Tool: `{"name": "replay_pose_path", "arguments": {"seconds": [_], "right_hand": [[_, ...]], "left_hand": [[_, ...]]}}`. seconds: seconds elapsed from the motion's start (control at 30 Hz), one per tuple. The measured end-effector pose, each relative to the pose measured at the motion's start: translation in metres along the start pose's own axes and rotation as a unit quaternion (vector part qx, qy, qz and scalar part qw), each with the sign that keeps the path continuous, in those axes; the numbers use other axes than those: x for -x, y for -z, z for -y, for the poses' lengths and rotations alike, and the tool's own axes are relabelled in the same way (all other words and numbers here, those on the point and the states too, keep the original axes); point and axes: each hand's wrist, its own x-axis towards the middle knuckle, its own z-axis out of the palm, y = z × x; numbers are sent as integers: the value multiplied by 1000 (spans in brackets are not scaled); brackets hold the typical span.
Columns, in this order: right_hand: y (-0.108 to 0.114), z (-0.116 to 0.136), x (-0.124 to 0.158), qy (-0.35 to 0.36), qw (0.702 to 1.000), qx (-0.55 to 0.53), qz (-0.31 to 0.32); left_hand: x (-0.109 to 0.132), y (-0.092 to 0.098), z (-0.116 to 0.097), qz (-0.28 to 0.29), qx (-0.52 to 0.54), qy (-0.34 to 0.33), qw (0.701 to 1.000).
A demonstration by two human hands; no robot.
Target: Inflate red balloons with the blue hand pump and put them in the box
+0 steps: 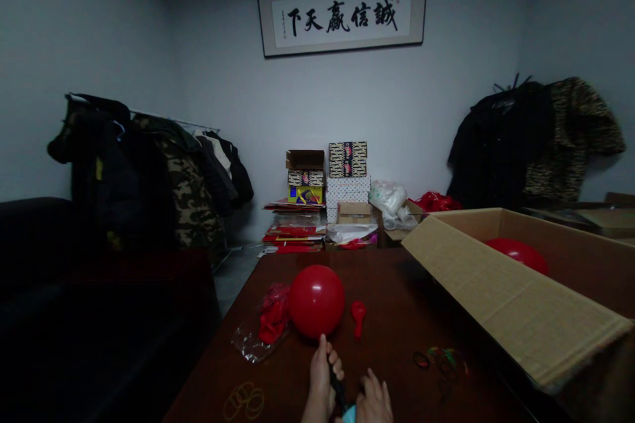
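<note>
An inflated red balloon (316,301) stands above the table, its neck down at the tip of my left hand (323,373). My left fingers are closed round the balloon's neck and the black nozzle (337,386) of a hand pump. Low in the view, my right hand (371,400) is at the pump's light-blue body (350,414), fingers bent over its right side; the frame's bottom edge cuts off the rest. A limp red balloon (358,318) lies right of the inflated one. To the left is a clear plastic bag (272,320) with red balloons.
Rubber bands (244,401) lie at the front left of the brown table (391,277), and coloured bands (444,360) at the right. An open cardboard box (510,304) holding a red balloon (518,255) stands on the right. Stacked boxes (347,198) are behind the table.
</note>
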Motion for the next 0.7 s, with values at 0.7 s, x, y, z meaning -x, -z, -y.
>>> {"name": "replay_pose_path", "arguments": {"seconds": [0.7], "right_hand": [[-5,-7,18,20,1000,10,-14]], "left_hand": [[7,-3,3,-14,-28,-33,999]]}}
